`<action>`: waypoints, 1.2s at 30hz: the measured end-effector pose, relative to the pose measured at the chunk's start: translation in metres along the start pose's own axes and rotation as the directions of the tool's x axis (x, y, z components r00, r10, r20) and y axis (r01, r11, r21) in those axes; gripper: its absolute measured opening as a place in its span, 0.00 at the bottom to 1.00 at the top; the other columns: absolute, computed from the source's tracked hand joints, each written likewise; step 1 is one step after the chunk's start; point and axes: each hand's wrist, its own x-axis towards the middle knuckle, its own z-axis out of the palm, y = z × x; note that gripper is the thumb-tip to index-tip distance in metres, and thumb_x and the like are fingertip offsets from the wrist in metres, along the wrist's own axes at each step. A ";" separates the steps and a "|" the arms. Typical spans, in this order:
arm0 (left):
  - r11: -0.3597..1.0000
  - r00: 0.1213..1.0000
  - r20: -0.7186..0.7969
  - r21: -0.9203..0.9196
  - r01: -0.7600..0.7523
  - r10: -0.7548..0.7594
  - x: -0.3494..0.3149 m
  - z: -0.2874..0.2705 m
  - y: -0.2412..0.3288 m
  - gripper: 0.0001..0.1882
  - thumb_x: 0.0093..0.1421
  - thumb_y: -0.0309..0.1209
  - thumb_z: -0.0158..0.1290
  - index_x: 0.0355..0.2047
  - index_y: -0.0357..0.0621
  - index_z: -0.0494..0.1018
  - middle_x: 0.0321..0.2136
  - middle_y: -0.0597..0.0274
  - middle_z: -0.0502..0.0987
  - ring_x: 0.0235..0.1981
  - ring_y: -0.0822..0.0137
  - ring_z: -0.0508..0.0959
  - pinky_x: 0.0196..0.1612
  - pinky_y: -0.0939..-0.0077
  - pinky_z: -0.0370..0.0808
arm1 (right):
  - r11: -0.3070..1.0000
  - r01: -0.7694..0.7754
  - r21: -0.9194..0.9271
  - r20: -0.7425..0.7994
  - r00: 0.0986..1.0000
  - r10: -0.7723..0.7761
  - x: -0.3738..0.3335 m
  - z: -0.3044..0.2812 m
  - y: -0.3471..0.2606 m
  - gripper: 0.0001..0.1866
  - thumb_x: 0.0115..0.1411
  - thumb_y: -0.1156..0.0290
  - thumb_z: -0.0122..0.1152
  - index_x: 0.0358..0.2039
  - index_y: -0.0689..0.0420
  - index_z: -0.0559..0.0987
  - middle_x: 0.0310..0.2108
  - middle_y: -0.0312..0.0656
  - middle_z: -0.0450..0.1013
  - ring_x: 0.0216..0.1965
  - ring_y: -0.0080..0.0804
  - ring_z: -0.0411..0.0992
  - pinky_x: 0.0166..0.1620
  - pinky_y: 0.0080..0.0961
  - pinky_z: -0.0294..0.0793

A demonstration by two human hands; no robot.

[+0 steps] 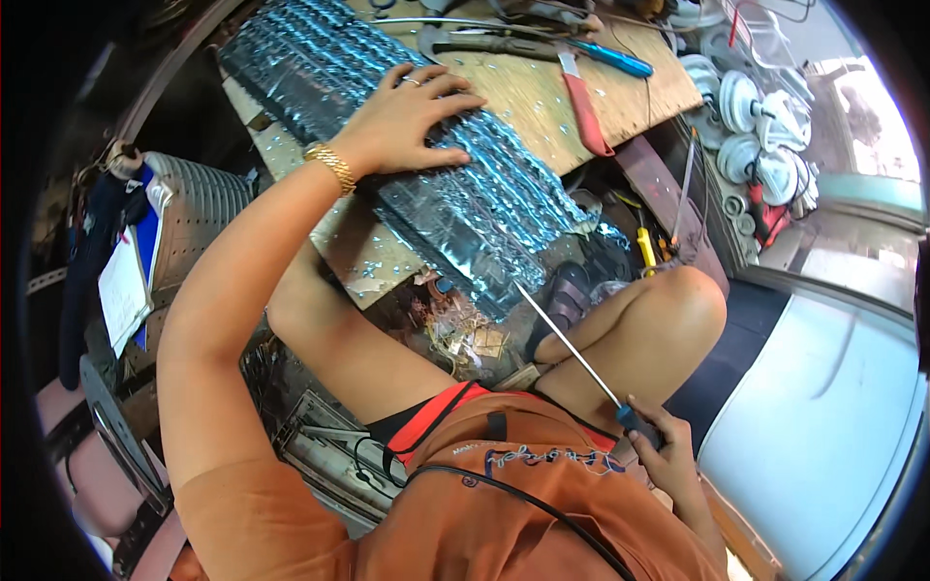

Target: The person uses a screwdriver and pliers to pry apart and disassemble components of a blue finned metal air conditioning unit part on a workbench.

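A long slab with rows of crumpled, shiny silver-blue metal strips lies slantwise across a wooden board; its near end juts past the board's edge. My left hand rests on top of the slab, palm down with the fingers spread. In my right hand is a screwdriver with a dark blue handle and a long thin shaft. Its tip meets the near end of the slab, though whether it is pushed in is too small to tell. My fingers wrap round the handle close to my body.
On the board are a hammer, a red-handled knife, a blue-handled tool and metal scraps. White plastic wheel-like parts crowd the right. Debris covers the floor between my legs. A ribbed metal cylinder stands left.
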 end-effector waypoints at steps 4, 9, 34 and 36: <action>1.000 1.000 -0.003 0.014 -0.017 0.017 0.004 -0.002 0.008 0.39 0.59 0.62 0.58 0.69 0.66 0.69 0.67 0.62 0.69 0.72 0.52 0.62 0.75 0.45 0.49 | 0.999 0.049 0.008 -0.009 0.999 -0.049 -0.002 0.004 0.004 0.26 0.58 0.82 0.65 0.59 0.61 0.80 0.52 0.52 0.82 0.47 0.37 0.83 0.51 0.30 0.79; 0.995 0.999 -0.003 0.094 -0.035 0.035 0.003 0.002 0.008 0.40 0.59 0.59 0.59 0.70 0.66 0.67 0.68 0.62 0.68 0.72 0.52 0.61 0.75 0.45 0.49 | 0.996 0.086 0.010 0.036 0.996 -0.086 -0.001 0.003 -0.027 0.26 0.61 0.83 0.63 0.61 0.62 0.78 0.47 0.49 0.83 0.44 0.38 0.83 0.48 0.31 0.79; 0.984 0.998 0.027 0.171 -0.058 0.054 0.005 -0.001 0.004 0.40 0.60 0.61 0.57 0.72 0.69 0.65 0.71 0.66 0.65 0.74 0.55 0.58 0.75 0.44 0.50 | 0.962 0.273 -0.007 -0.044 0.961 -0.273 0.001 0.010 0.017 0.21 0.59 0.83 0.65 0.55 0.62 0.82 0.40 0.52 0.81 0.39 0.43 0.81 0.46 0.34 0.78; 0.984 0.999 0.037 0.171 -0.041 0.035 0.006 0.001 0.010 0.40 0.60 0.61 0.57 0.72 0.68 0.66 0.71 0.67 0.65 0.74 0.55 0.58 0.75 0.45 0.49 | 0.955 0.265 -0.130 -0.040 0.961 -0.272 -0.004 0.013 0.016 0.22 0.59 0.83 0.65 0.55 0.61 0.82 0.35 0.50 0.79 0.34 0.41 0.80 0.40 0.35 0.78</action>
